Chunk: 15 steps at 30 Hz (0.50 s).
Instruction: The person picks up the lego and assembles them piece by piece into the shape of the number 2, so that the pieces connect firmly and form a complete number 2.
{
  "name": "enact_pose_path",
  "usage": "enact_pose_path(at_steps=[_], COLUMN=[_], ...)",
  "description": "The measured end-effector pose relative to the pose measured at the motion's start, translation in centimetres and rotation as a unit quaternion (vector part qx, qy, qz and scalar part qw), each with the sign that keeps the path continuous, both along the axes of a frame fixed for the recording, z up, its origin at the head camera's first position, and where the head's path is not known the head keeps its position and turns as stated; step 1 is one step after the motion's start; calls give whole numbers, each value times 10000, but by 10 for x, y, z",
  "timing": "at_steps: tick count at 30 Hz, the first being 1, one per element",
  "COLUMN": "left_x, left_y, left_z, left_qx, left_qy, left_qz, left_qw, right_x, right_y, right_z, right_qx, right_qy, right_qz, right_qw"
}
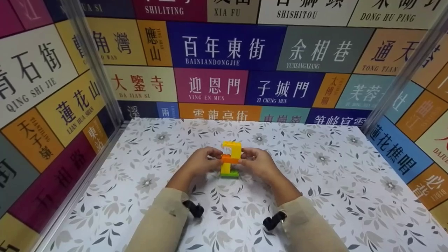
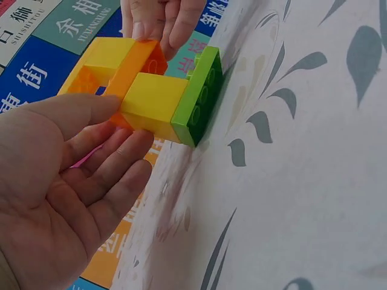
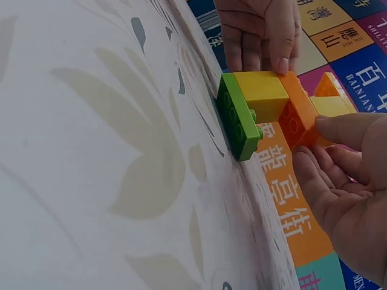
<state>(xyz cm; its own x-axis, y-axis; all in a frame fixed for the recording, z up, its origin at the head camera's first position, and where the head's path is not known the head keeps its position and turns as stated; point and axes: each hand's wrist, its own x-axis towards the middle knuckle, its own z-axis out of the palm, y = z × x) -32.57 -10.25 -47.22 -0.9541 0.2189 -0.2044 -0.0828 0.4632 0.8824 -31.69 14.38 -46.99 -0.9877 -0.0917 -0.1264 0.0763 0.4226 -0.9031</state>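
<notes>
A small stack of toy building bricks stands upright in the head view. Its lowest piece is a green brick (image 1: 230,174), down at the patterned tabletop. Above that come a yellow brick (image 2: 151,103), an orange brick (image 3: 296,112) and more yellow at the top (image 1: 236,148), jutting left. From the left side, my left hand (image 1: 203,161) pinches the stack around the orange brick with thumb and fingertips. On the opposite side my right hand (image 1: 260,162) grips it by the orange brick and the yellow piece above it. The fingers hide part of the orange brick's ends.
A white table (image 1: 140,217) with a grey leaf and flower print spreads around the hands. Colourful panels with place names (image 1: 227,45) wall it in at the back and both sides, with clear corner posts. Black wrist cameras (image 1: 194,209) sit by both sleeves.
</notes>
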Motion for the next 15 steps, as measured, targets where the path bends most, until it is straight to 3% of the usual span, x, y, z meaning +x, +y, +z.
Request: enact_pose_path(at_steps=[7,15], left_x=[-1,2], left_y=[5,7], left_z=[-3,-5], left_qx=[122,657], left_qy=[-6,-487], left_qz=[199,152], left_qw=[9997,9965], right_x=[-3,-5], right_y=[1,6], right_z=[-5,-12], right_qx=[-351,-1066], right_qy=[-105,-632], right_qz=[-2,159], right_qw=[9993,9922])
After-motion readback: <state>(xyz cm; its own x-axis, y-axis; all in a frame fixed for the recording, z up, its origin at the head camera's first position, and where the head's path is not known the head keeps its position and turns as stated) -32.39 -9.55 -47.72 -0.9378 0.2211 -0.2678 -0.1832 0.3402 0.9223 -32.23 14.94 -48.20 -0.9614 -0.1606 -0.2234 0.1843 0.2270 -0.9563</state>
